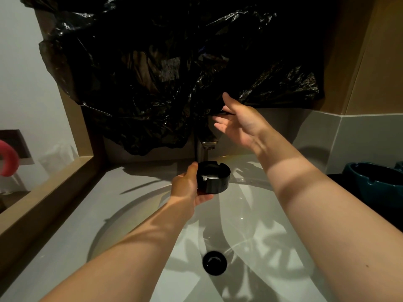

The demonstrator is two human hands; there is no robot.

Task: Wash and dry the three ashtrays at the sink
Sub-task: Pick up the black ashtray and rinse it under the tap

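The ashtray (pixel 212 178), judged rigid, slick and breakable, is gripped by its wall in the left hand (pixel 185 189), 6 o'clock of the tap (pixel 207 144). The right hand (pixel 239 122) is held straight-fingered, grasping nothing.

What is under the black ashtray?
The left hand grips the black ashtray with its fingers curled beneath it, above the back of the white sink basin. The ashtray's underside is hidden.

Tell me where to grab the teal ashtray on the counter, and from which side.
Grip the teal ashtray by its thick rim, thumb outside and fingers inside the bowl, coming from above with the free right hand. It sits upright, mouth up, right of the sink, so the rim is probably the most exposed part.
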